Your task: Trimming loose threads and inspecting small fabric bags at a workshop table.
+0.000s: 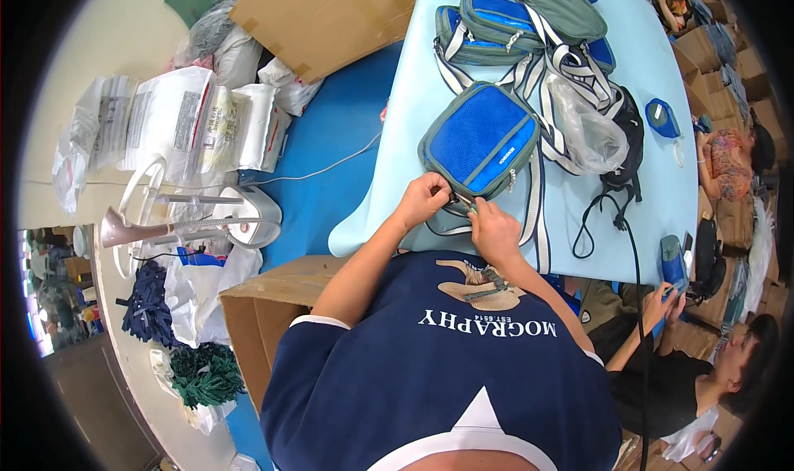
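Observation:
A blue mesh-fronted bag with grey trim (475, 132) lies near the table's front. My left hand (423, 198) pinches at the bag's lower corner, where a dark strap or zip end shows; the exact part is partly hidden by my fingers. My right hand (495, 231) grips a small tool with green and metal parts (471, 208), its tip at the same lower edge. Striped straps (542, 239) and a dark strap loop hang below and beside the bag.
Light-blue table (380, 223) holds stacked bags (496, 20), plastic wrap (583, 124), a black bag (620, 165). Left: garment steamer (252, 223), white packages (165, 124), cardboard box (269, 293). Right: a co-worker (662, 388) handles a blue item; another person (724, 157) sits beyond.

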